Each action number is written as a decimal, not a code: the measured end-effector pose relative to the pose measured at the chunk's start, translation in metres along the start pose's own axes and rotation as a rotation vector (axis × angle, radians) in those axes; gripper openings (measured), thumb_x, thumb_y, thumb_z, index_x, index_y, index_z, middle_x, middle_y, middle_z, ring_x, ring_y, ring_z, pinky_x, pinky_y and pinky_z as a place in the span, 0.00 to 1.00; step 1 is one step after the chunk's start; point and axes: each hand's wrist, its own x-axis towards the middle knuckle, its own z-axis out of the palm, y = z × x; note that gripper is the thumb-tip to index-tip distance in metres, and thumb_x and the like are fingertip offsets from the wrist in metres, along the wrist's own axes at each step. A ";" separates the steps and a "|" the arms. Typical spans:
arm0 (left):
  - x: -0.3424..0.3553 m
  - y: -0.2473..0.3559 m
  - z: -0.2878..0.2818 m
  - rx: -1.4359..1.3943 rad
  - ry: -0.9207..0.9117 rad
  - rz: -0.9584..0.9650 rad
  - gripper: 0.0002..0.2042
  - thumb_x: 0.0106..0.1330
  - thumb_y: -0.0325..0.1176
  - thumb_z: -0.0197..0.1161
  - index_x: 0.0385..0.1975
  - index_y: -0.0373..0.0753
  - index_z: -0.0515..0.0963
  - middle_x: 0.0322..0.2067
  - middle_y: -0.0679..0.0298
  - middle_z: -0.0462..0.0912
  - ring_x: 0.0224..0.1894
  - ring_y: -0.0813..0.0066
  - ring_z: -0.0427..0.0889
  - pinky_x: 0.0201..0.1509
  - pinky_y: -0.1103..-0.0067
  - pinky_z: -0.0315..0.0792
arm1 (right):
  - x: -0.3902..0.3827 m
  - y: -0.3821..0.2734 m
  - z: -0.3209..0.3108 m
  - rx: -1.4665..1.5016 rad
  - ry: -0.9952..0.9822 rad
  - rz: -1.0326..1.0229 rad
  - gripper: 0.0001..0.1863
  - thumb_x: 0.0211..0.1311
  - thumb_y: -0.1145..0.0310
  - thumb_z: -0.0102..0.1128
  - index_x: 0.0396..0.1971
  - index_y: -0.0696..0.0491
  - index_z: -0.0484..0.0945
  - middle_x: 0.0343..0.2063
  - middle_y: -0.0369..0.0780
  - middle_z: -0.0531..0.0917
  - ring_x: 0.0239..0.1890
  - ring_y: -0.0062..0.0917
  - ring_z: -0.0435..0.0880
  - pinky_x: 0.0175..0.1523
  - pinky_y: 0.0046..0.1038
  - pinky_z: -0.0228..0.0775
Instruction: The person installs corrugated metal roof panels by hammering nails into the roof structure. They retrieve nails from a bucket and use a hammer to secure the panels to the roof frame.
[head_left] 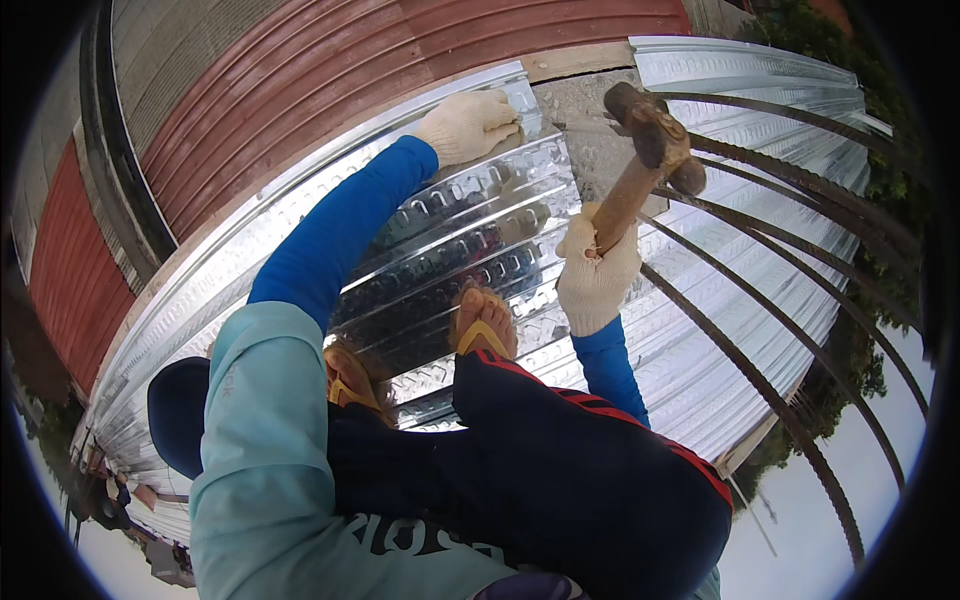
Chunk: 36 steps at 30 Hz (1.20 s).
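Beside the right edge of the metal sheet [545, 162], the right hand [600, 275] grips the hammer [640, 178] by its handle [622, 207], likely stiff, head-heavy, best held there. Whether the left hand [465, 128] pinches anything, I cannot tell.

Red bumpy roof [300, 100] up top, gray roof [180, 50] nr it. Rusty rods [798, 430] on R side w/ green trees [800, 35] & pale sky [790, 535].
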 end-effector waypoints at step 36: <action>-0.006 0.019 0.010 -0.018 0.197 -0.170 0.15 0.77 0.45 0.61 0.41 0.43 0.91 0.41 0.55 0.89 0.46 0.48 0.88 0.51 0.58 0.81 | 0.001 0.009 0.040 0.228 -0.079 0.364 0.26 0.77 0.48 0.66 0.37 0.61 0.81 0.19 0.39 0.80 0.19 0.23 0.80 0.27 0.30 0.71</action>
